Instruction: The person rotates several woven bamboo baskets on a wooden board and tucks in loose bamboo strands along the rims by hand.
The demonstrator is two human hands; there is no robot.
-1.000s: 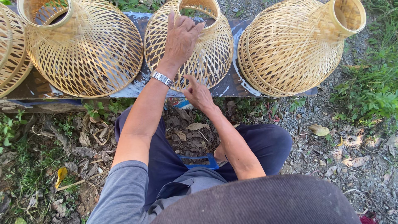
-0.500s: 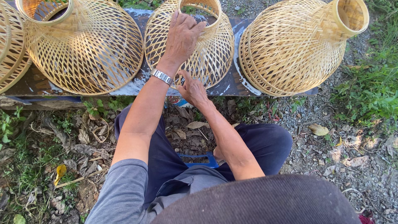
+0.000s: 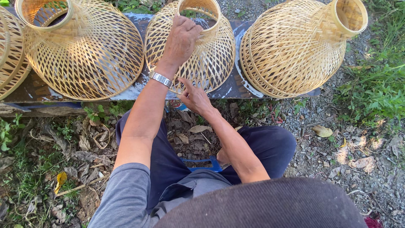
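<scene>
Middle woven basket [image 3: 206,55], bell-shaped, open lattice, pale bamboo, ring mouth up, empty.
Standing at near edge of desk [image 3: 38,90] between two like baskets; left hand [image 3: 182,40] gripping upper wall, right hand [image 3: 195,96] open-fingered, touching lower rim.

I see open ground in bright daylight: grey gravel [image 3: 371,169] on the right, brown dry leaves [image 3: 194,135] and trampled dirt in the middle. Green grass [image 3: 379,84] lines the right edge, with weeds on the left. A long, dark weathered plank [image 3: 236,86] with pale patches crosses the top.
</scene>
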